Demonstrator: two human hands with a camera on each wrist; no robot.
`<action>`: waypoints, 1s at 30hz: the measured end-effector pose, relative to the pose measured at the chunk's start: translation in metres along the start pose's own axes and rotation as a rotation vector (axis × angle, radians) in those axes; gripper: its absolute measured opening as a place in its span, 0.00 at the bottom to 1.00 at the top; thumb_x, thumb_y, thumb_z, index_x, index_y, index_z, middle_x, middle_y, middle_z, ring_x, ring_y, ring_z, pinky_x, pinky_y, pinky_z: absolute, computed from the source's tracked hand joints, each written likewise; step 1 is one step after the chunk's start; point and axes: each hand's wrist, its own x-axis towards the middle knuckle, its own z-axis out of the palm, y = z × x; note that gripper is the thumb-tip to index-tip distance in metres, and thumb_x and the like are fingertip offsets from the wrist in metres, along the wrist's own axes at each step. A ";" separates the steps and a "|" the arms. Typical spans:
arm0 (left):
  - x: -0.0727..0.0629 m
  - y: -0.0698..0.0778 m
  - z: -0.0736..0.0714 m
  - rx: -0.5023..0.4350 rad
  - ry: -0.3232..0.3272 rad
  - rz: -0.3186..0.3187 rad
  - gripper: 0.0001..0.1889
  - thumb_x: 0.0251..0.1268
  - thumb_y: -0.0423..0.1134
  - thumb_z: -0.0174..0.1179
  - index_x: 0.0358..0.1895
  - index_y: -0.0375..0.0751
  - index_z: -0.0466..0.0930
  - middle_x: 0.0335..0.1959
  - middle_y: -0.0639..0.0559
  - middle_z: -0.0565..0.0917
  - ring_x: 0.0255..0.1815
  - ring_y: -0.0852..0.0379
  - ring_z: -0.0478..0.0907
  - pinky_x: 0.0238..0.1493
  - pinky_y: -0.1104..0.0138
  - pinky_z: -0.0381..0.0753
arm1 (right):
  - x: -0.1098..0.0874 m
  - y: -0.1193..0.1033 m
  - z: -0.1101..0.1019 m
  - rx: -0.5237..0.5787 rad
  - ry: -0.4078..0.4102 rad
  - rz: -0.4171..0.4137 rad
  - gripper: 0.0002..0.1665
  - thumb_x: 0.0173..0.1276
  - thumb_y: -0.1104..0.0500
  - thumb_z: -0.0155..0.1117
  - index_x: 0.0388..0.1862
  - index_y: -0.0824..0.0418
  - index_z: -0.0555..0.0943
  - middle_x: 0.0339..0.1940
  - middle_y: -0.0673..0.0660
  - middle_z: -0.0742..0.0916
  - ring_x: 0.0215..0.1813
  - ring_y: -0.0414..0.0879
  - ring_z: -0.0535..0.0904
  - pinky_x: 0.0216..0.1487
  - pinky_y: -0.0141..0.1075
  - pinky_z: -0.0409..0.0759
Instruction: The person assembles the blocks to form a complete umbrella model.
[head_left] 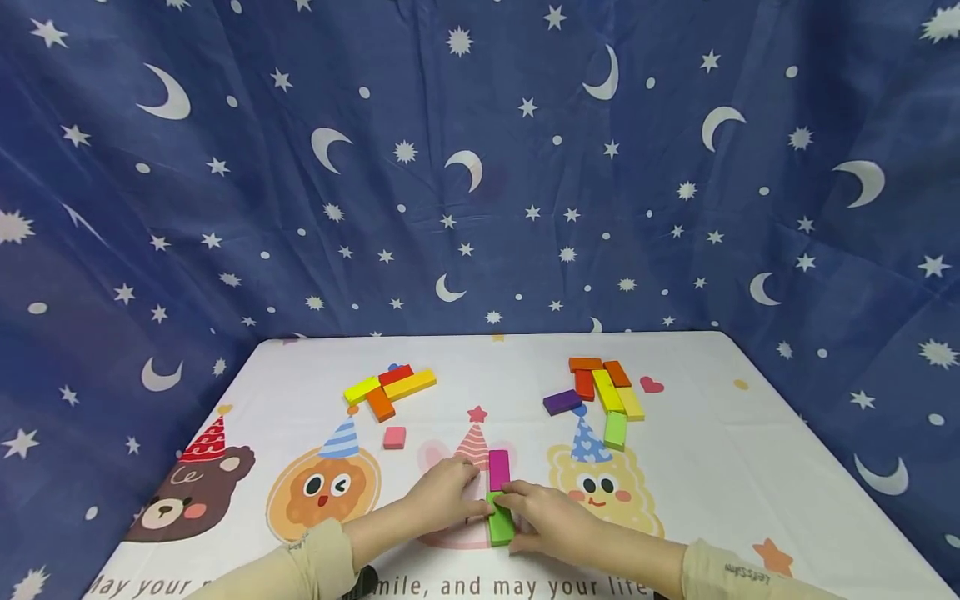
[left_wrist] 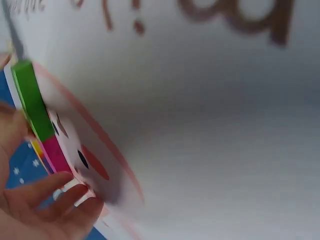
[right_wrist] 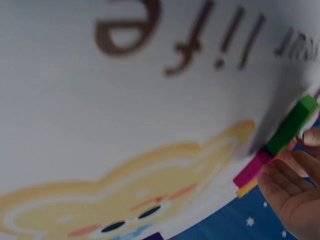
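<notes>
A green block [head_left: 501, 528] and a magenta block [head_left: 498, 471] lie end to end on the white tablecloth, the magenta one farther away. My right hand [head_left: 558, 521] holds the green block from the right, its fingertips over the far end and its thumb low at the near end. On the other side my left hand [head_left: 442, 497] curves loosely, its thumb at the green block's left edge. In the left wrist view, the left fingers [left_wrist: 65, 205] spread beside the magenta block [left_wrist: 56, 154]. The right wrist view has the right fingers [right_wrist: 285, 187] close along both blocks.
Farther left lies a group of red, yellow and orange blocks [head_left: 408, 384], with a small pink block [head_left: 394, 437] nearer. At the back right is a larger group with a yellow block [head_left: 607, 392], a purple block [head_left: 562, 402] and a light green block [head_left: 616, 431]. A starry blue curtain [head_left: 510, 233] surrounds the table.
</notes>
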 end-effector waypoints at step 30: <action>-0.001 0.024 0.023 -0.120 -0.073 -0.104 0.27 0.42 0.61 0.70 0.12 0.50 0.63 0.07 0.63 0.61 0.11 0.67 0.58 0.13 0.74 0.57 | 0.058 0.042 -0.006 0.166 0.029 0.105 0.26 0.52 0.57 0.74 0.48 0.69 0.81 0.36 0.56 0.83 0.34 0.42 0.71 0.40 0.32 0.75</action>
